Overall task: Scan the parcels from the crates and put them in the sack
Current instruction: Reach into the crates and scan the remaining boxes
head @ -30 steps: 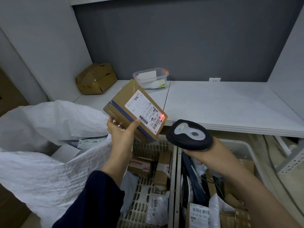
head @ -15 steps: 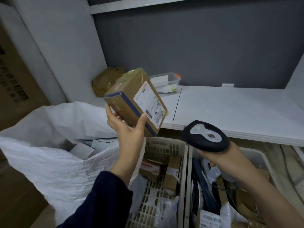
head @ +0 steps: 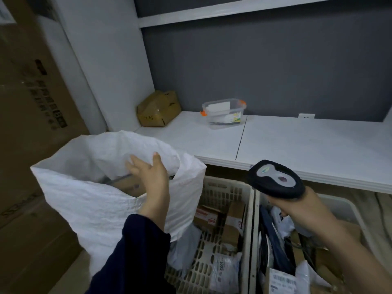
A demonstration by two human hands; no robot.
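A: Where do our fingers stand?

B: Our left hand is spread open and empty over the mouth of the white sack. A brown parcel lies just inside, below the palm. Our right hand is wrapped around the black scanner.

A: How much is left?

B: Plenty, we judge. The perforated crate and the crate to its right both hold boxes and mailer bags to scan and sack.
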